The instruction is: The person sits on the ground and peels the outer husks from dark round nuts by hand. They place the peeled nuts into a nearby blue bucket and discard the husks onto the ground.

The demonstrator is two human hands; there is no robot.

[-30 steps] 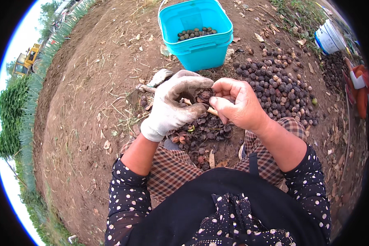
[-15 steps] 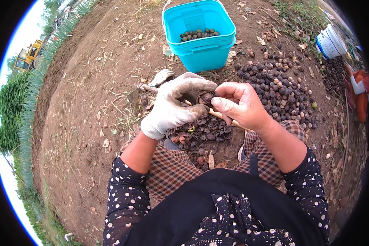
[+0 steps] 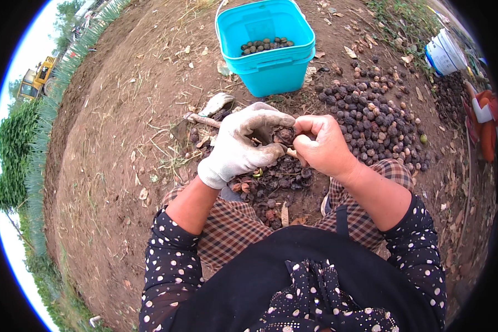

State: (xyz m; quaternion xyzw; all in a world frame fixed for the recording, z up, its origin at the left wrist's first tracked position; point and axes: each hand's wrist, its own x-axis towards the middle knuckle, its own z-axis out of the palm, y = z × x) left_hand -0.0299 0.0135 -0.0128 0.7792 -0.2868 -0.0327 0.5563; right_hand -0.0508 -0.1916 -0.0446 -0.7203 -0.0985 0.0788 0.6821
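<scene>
My left hand, in a soiled white glove, curls its thumb and fingers around a walnut in a dark, ragged husk. From the other side my bare right hand pinches the husk's edge between thumb and bent fingers. A pale stick shows just under the walnut, its rest hidden by my hands. Below them on the soil lies a heap of dark husk scraps, with a few reddish and green bits in it.
A turquoise bucket stands ahead, several walnuts inside. Right of it spreads a large pile of dark walnuts. A white glove lies near a wooden stick. A white bucket stands far right; a yellow machine far left.
My right fingers have closed from a looser hold into a tight pinch at the husk's edge. My left hand has shifted slightly right and down, still around the walnut.
</scene>
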